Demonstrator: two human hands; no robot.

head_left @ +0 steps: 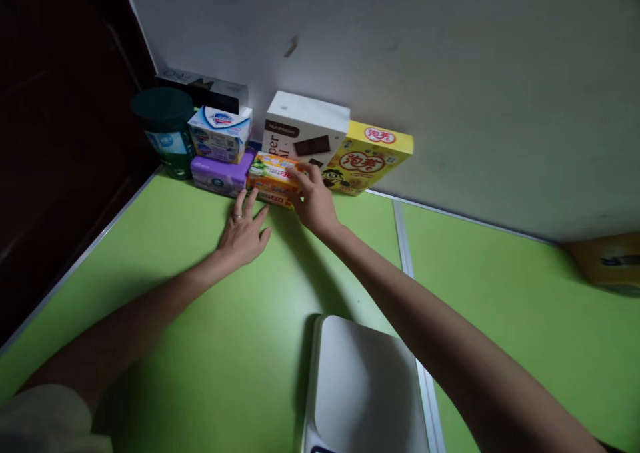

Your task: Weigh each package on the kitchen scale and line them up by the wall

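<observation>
My left hand [245,233] lies with spread fingers on the green table, its fingertips by the front of a purple pack [220,174]. My right hand [316,201] is curled round the right end of an orange and green box [273,166], stacked on a similar orange box. On the purple pack sits a white and blue box [221,135]. Behind the orange boxes stands a white box with a chocolate picture [310,116], and a yellow box [375,153] leans beside it at the right.
A dark green tub [164,130] and a black and grey box [205,90] stand at the back left. A white scale [367,386] lies at the front. An orange-brown box [613,260] is at the far right. The wall bounds the table's back.
</observation>
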